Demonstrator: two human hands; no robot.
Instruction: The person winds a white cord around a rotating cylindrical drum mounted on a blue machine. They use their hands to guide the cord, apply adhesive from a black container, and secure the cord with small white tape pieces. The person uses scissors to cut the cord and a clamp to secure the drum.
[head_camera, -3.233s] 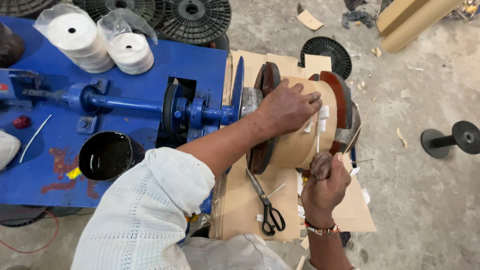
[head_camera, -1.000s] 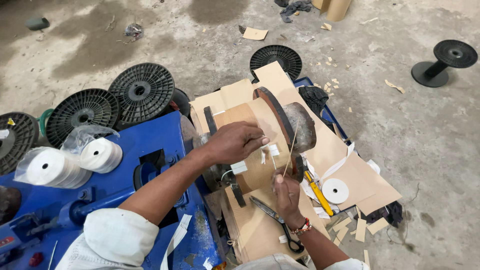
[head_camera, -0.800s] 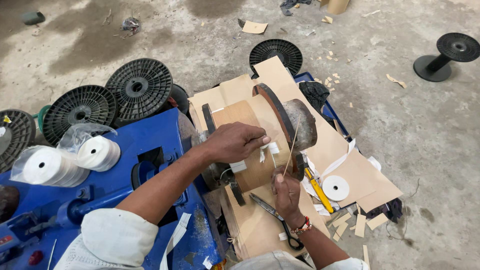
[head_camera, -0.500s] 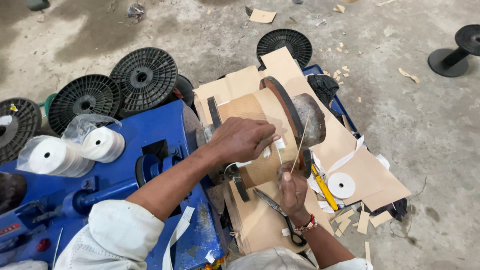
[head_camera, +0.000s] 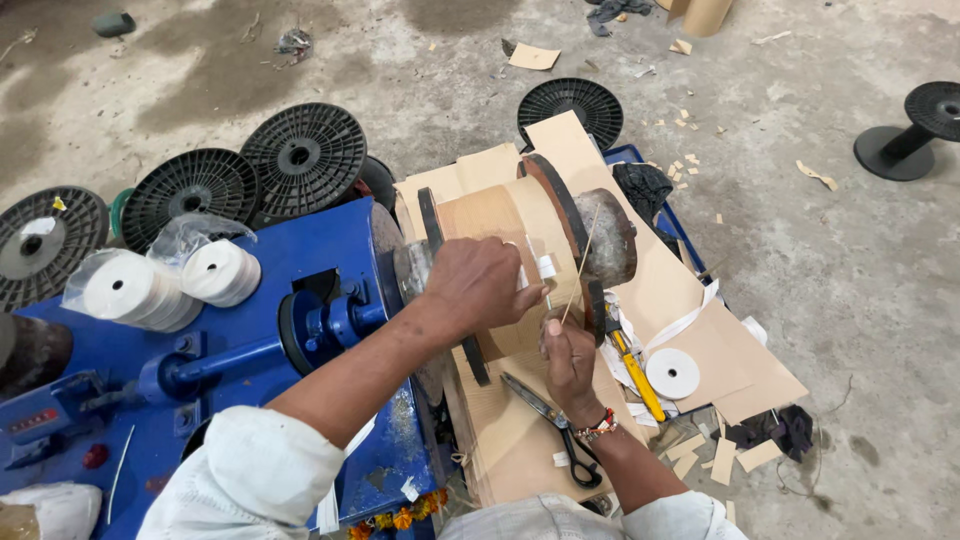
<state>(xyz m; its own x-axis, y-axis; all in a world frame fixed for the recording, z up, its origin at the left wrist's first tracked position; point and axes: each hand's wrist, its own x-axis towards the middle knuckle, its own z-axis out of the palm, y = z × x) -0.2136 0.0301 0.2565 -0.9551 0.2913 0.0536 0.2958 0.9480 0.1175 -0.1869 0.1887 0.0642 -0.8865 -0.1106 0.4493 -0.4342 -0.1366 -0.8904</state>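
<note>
A coil (head_camera: 520, 255) is mounted right of the machine (head_camera: 250, 350); scissors (head_camera: 555, 425) are laid before it, spools (head_camera: 300, 160) behind.

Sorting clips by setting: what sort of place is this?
Probably a small winding workshop: a blue machine on a concrete floor, black empty spools, and a paper-wrapped coil under the left hand.

The left hand (head_camera: 478, 285) covers part of the paper-wrapped coil (head_camera: 500, 270), hiding what its fingers press.
</note>
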